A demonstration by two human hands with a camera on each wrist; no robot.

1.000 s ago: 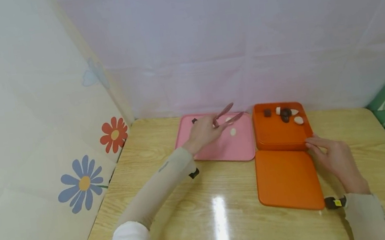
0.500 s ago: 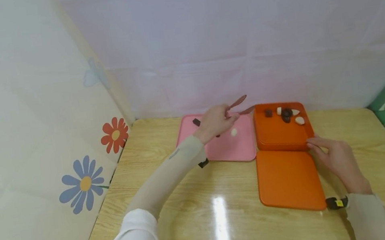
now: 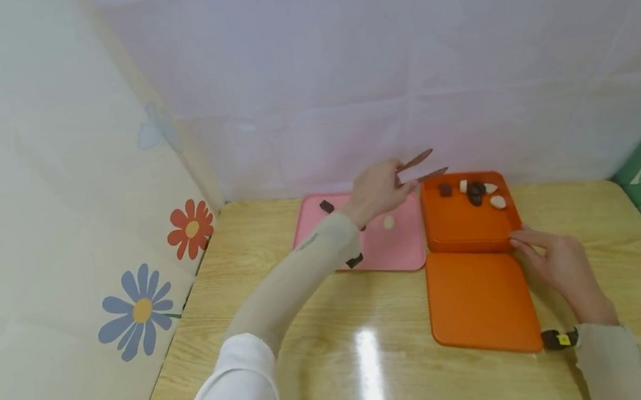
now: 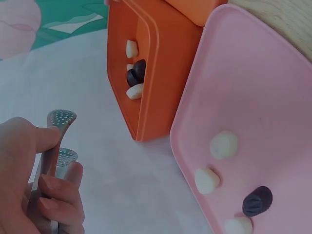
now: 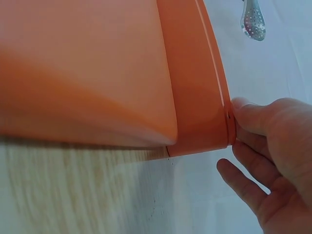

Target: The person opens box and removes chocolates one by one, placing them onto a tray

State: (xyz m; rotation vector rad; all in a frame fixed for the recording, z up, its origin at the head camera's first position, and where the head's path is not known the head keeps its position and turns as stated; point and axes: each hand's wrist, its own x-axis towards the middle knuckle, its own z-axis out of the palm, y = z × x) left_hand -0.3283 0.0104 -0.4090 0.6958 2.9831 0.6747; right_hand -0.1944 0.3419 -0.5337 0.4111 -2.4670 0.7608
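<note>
My left hand [image 3: 376, 189] grips a pair of metal tongs [image 4: 62, 119]; their two perforated tips stand apart with nothing between them. The tongs are raised above the back edge, between the pink tray [image 3: 385, 253] and the orange box [image 3: 464, 230]. At the box's front right corner, my right hand [image 3: 566, 272] pinches the rim [image 5: 228, 114] between thumb and fingers. Several dark and white pieces, including a white piece [image 3: 498, 202], lie toward the back of the box. On the tray are a dark piece [image 3: 327, 206] and white pieces [image 4: 224, 145]; my left hand covers part of it in the head view.
An orange lid [image 3: 480, 300] lies flat in front of the box. The box and tray stand side by side on the wooden table [image 3: 311, 357]. Behind them hangs a pale cloth [image 3: 306, 94], and a flower-printed cloth [image 3: 52, 195] borders the left.
My left hand has moved right with the tongs, from over the tray toward the back left corner of the box. The right hand keeps its hold on the box corner.
</note>
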